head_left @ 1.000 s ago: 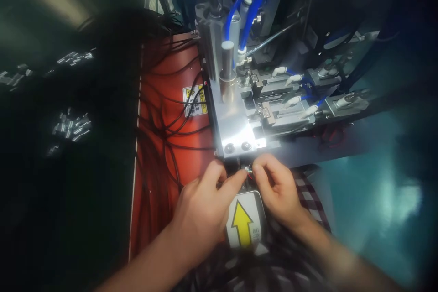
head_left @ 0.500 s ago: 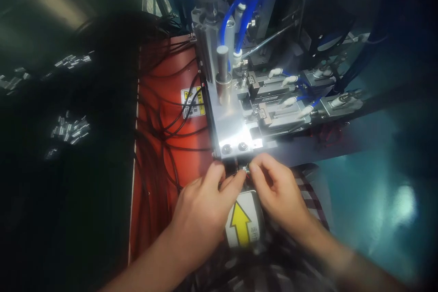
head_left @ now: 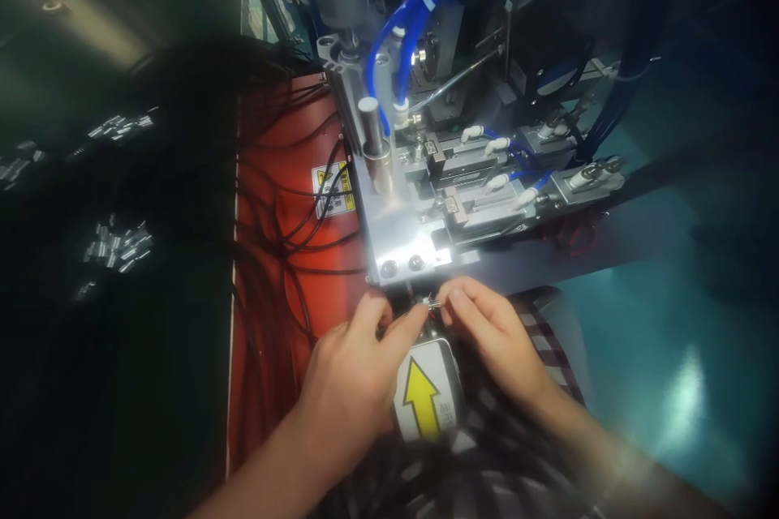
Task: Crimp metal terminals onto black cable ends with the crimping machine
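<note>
My left hand (head_left: 356, 369) and my right hand (head_left: 490, 332) meet just below the front edge of a shiny metal machine plate (head_left: 395, 239). Both pinch the same tiny wire end (head_left: 431, 304), with thin coloured strands showing between the fingertips. Under the hands lies a white plate with a yellow arrow (head_left: 423, 401) pointing toward the machine. Checked fabric (head_left: 548, 332) shows under my right wrist.
The machine (head_left: 462, 170) carries blue air hoses, white fittings and a steel post (head_left: 371, 134). Black cables (head_left: 292, 259) loop over an orange surface with a yellow warning label (head_left: 332, 188). Small metal parts (head_left: 115, 243) glint in the dark at left. Teal floor lies at right.
The view has shifted, so the machine and hands sit a little further left and lower. Both hands keep pinching the wire end at the plate's edge.
</note>
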The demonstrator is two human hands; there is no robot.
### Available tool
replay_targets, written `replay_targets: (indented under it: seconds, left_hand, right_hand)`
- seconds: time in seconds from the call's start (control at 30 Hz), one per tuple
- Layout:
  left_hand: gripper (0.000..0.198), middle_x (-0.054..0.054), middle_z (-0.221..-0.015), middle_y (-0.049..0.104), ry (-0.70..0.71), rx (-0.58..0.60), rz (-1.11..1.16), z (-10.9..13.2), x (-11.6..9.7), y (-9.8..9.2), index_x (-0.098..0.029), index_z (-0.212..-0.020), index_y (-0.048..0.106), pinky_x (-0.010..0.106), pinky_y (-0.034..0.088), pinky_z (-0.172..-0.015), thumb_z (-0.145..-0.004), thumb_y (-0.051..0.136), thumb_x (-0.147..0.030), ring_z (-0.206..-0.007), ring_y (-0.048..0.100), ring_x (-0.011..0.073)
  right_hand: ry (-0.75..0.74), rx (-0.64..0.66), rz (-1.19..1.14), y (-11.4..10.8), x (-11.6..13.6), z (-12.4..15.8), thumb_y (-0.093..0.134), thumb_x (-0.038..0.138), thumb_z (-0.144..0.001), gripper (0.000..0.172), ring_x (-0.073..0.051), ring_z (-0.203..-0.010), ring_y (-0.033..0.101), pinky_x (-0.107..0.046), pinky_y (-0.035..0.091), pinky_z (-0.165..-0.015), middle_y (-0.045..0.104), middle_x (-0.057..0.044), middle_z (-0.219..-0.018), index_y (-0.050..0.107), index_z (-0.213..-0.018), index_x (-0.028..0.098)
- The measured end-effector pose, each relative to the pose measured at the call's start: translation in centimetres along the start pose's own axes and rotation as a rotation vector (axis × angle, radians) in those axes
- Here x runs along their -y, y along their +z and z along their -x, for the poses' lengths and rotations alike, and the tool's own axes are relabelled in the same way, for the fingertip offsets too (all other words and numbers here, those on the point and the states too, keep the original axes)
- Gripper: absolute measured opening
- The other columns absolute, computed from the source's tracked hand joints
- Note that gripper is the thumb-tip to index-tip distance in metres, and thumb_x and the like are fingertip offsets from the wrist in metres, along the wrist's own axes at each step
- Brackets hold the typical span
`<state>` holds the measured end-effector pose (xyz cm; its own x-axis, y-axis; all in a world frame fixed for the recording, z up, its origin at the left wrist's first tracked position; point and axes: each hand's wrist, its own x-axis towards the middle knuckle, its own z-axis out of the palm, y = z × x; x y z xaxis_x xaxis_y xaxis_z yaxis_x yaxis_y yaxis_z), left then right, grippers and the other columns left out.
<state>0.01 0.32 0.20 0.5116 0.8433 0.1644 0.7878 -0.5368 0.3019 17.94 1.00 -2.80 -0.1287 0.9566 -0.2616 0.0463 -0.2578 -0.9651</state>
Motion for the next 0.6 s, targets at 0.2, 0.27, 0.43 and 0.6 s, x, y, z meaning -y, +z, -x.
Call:
replay_targets:
  seconds: [0.2, 0.27, 0.43, 0.6]
  left_hand:
    - [0.040, 0.003, -0.083, 0.047, -0.032, -0.003, 0.024, 0.7, 0.3, 0.8, -0.023, -0.122, 0.060, 0.022, 0.044, -0.048, -0.088, 0.038, -0.018, -0.060, 0.055, 0.0131]
    - [0.041, 0.002, -0.084, 0.046, -0.032, -0.002, 0.023, 0.8, 0.4, 1.0, -0.024, -0.124, 0.058, 0.022, 0.044, -0.049, -0.088, 0.038, -0.017, -0.061, 0.054, 0.0126]
    - [0.043, 0.001, -0.083, 0.045, -0.050, -0.023, 0.032, 0.9, 0.4, 1.1, -0.026, -0.124, 0.057, 0.020, 0.043, -0.051, -0.087, 0.039, -0.014, -0.060, 0.051, 0.0109]
    - [0.042, 0.001, -0.083, 0.045, -0.061, -0.033, 0.036, 1.1, 0.4, 1.3, -0.028, -0.124, 0.057, 0.020, 0.044, -0.052, -0.087, 0.039, -0.017, -0.060, 0.050, 0.0109]
  right_hand:
    - [0.054, -0.013, -0.013, 0.1, 0.4, 0.2, 0.056, 0.033, -0.087, 0.018, -0.013, -0.066, 0.048, -0.023, 0.040, -0.058, 0.053, 0.001, -0.071, 0.058, -0.078, 0.018]
    - [0.095, -0.009, -0.045, 0.1, 0.6, 0.1, 0.058, 0.033, -0.085, 0.018, -0.012, -0.064, 0.047, -0.022, 0.040, -0.057, 0.052, 0.001, -0.069, 0.057, -0.076, 0.017]
    - [0.181, 0.009, -0.121, 0.2, 0.7, -0.1, 0.062, 0.034, -0.082, 0.020, -0.009, -0.057, 0.043, -0.021, 0.037, -0.053, 0.049, 0.004, -0.064, 0.057, -0.074, 0.016]
    - [0.063, -0.076, -0.001, 0.6, 0.0, 0.2, 0.058, 0.029, -0.085, 0.014, -0.011, -0.057, 0.044, -0.022, 0.038, -0.052, 0.050, 0.003, -0.064, 0.057, -0.078, 0.018]
